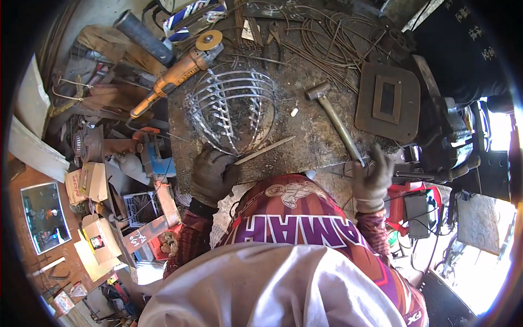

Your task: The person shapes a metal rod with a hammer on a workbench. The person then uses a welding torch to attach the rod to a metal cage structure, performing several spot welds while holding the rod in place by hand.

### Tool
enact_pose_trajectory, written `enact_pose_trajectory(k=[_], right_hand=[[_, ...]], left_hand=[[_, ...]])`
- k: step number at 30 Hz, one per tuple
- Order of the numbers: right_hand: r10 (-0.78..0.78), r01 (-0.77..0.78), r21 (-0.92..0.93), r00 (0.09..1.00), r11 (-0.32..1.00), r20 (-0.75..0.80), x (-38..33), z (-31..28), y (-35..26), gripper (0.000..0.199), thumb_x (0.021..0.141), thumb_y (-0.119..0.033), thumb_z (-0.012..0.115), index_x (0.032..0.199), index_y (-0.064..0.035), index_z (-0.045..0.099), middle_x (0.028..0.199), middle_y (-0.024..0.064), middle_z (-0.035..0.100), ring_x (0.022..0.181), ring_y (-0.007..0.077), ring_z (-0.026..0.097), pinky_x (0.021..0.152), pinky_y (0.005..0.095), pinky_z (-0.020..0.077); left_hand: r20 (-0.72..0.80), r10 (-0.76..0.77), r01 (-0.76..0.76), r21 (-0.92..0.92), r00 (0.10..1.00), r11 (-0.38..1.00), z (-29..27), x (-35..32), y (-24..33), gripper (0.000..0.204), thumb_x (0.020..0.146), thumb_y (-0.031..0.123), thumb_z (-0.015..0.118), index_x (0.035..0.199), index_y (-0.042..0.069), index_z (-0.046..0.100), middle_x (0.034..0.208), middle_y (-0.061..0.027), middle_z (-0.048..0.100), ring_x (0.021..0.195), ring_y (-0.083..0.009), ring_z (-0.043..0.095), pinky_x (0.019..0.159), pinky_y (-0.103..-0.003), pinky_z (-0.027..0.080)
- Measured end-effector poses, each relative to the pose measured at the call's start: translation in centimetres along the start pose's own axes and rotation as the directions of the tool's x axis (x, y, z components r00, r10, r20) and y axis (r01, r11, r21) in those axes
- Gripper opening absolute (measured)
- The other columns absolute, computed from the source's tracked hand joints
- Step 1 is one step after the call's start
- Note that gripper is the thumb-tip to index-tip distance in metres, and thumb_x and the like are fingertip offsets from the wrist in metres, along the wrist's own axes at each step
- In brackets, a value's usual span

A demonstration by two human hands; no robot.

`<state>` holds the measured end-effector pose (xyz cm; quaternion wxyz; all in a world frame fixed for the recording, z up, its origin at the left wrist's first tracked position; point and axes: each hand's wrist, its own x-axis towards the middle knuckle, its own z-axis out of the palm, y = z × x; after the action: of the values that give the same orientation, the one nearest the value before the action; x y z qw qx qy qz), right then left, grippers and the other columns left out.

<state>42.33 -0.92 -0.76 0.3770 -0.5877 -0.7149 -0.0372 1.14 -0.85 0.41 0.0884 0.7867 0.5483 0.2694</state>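
A round cage of welded metal rods (233,106) sits on the dark metal worktable (305,158), left of its middle. My left hand (211,174), in a grey work glove, is curled at the cage's near edge with its fingers against the rods. A thin pointed strip (265,150) lies beside those fingers; whether they touch it I cannot tell. My right hand (373,177), also gloved, is raised at the table's near edge, fingers apart and nothing in it. Close to it is the handle end of a hammer (339,124), which lies slanted on the table.
An orange angle grinder (177,79) lies beyond the cage at the left. A welding face shield (387,102) is at the right. Pliers (273,43) and coiled wire rods (335,35) lie at the back. Cluttered shelves and boxes (98,240) stand at the left.
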Motion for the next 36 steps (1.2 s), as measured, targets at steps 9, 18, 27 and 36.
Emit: enact_pose_trajectory(k=[9, 18, 27, 36], right_hand=[[0.059, -0.077, 0.069, 0.971, 0.995, 0.230, 3.0, 4.6, 0.8, 0.052, 0.084, -0.022, 0.079, 0.134, -0.0116, 0.066, 0.119, 0.0154, 0.067, 0.107, 0.0387, 0.066, 0.096, 0.0511, 0.0519], [0.140, -0.181, 0.099, 0.934, 0.978, 0.329, 4.2, 4.8, 1.1, 0.041, 0.089, -0.010, 0.075, 0.130, -0.0151, 0.070, 0.114, 0.0119, 0.069, 0.099, 0.0341, 0.069, 0.085, 0.0464, 0.0566], [0.200, -0.266, 0.102, 0.884, 0.959, 0.423, 5.6, 4.6, 1.7, 0.041, 0.086, -0.006, 0.075, 0.126, -0.0144, 0.073, 0.114, 0.0136, 0.068, 0.099, 0.0337, 0.070, 0.085, 0.0443, 0.0577], [0.188, -0.246, 0.095, 0.894, 0.965, 0.407, 5.3, 4.8, 1.5, 0.041, 0.087, -0.007, 0.075, 0.127, -0.0157, 0.074, 0.113, 0.0136, 0.068, 0.099, 0.0339, 0.070, 0.085, 0.0447, 0.0578]], left_hand=[[-0.013, -0.096, 0.096, -0.029, 0.995, 0.995, 1.3, 0.7, 0.3, 0.017, 0.074, 0.010, 0.080, 0.090, 0.007, 0.075, 0.096, -0.0111, 0.073, 0.096, -0.0362, 0.068, 0.086, -0.049, 0.056], [0.037, -0.146, 0.145, 0.014, 0.989, 0.989, 1.6, 1.2, 0.9, 0.017, 0.071, 0.007, 0.079, 0.086, 0.008, 0.072, 0.094, -0.0125, 0.072, 0.089, -0.0362, 0.069, 0.081, -0.048, 0.054], [0.094, -0.163, 0.156, 0.073, 0.982, 0.985, 1.8, 1.3, 0.5, 0.025, 0.076, 0.007, 0.078, 0.098, 0.014, 0.069, 0.102, -0.0099, 0.070, 0.091, -0.0342, 0.068, 0.080, -0.047, 0.052], [0.090, -0.185, 0.178, 0.076, 0.979, 0.981, 1.5, 1.1, 0.8, 0.017, 0.076, 0.011, 0.077, 0.093, 0.012, 0.070, 0.102, -0.0112, 0.072, 0.092, -0.0345, 0.068, 0.082, -0.047, 0.052]])
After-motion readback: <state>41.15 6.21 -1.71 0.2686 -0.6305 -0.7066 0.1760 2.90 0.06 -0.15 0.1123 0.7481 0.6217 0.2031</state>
